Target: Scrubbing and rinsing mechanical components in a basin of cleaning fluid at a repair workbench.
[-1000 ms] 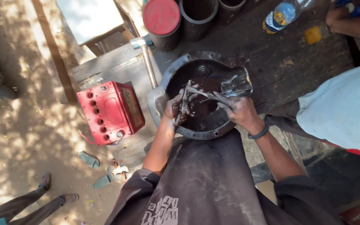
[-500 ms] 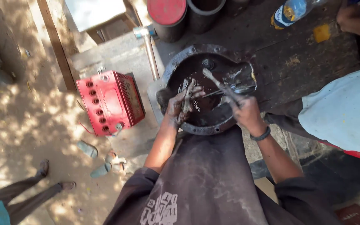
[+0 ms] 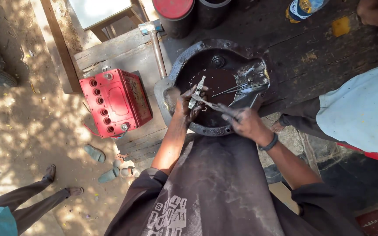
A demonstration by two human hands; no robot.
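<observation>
A round black metal pan [image 3: 246,52] holding dark oily liquid lies on a wooden workbench [image 3: 311,61]. Over its near side my left hand [image 3: 184,107] holds a small greasy metal part [image 3: 196,91] upright. My right hand [image 3: 246,124] grips a thin brush-like tool [image 3: 213,106] whose tip touches that part. Both hands are black with grease. Several thin metal rods [image 3: 237,88] lie in the pan's right half.
A red battery case [image 3: 114,102] sits on the bench's left end, and a hammer [image 3: 156,43] lies beside the pan. Dark cans [image 3: 176,13] stand at the back. Another person in a pale shirt [image 3: 364,113] is at the right; someone's legs [image 3: 31,192] are lower left.
My left hand has lifted the small part higher over the pan. My right hand has drawn back toward me, with the tool's tip now against the part.
</observation>
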